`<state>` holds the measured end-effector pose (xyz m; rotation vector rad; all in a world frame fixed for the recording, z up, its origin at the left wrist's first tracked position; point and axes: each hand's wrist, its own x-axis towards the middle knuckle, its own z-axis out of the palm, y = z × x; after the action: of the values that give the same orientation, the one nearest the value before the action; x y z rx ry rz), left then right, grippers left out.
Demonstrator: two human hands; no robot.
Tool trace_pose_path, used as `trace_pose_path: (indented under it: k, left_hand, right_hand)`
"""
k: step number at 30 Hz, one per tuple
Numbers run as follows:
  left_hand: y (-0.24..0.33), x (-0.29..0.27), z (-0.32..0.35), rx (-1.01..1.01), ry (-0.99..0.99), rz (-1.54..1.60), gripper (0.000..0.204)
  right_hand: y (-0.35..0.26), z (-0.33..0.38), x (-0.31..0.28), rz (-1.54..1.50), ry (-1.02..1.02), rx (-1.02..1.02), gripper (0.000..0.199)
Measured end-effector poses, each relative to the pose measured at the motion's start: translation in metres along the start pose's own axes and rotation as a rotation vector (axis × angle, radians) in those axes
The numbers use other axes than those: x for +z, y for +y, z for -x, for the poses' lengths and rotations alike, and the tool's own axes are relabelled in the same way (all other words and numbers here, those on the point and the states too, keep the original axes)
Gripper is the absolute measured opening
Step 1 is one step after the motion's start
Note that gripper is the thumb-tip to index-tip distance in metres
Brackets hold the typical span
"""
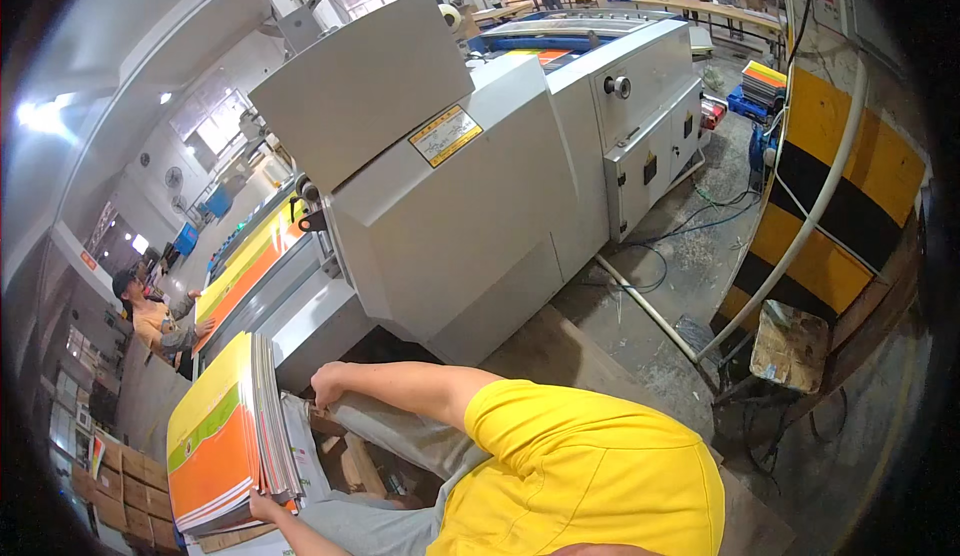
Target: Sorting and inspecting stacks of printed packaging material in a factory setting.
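Beside my legs at the lower left stands a thick stack of printed sheets (212, 438), yellow, green and orange on the top face, with many sheet edges showing on its right side. My left hand (265, 506) is closed on the stack's near right corner, fingers pinching the edges of the sheets. Farther up, my right hand (326, 386) is curled beside my knee, a little to the right of the stack. Its fingers bend down out of sight, and what they hold, if anything, is hidden. The right arm reaches across over my grey trousers.
A large grey machine (460, 226) rises in front of me. Printed sheets (255, 261) lie on its bed, where a co-worker (155, 316) touches their edge. A pipe (645, 306), cables and a striped yellow-black panel (830, 206) are at right. Wood pieces (362, 466) lie by my legs.
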<state>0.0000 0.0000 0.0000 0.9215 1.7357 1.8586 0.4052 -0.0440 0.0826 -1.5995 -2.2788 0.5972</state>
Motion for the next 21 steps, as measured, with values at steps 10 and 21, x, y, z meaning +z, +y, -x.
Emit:
trace_pose_path:
  k: [10, 21]
  left_hand:
    - [0.010, 0.002, 0.010, -0.038, 0.043, 0.091, 0.030]
    - [0.007, -0.004, 0.012, -0.003, 0.018, 0.065, 0.035]
  right_hand:
    - [0.015, -0.008, 0.009, 0.013, -0.058, 0.042, 0.044]
    - [0.027, -0.008, 0.009, -0.039, -0.069, 0.086, 0.047]
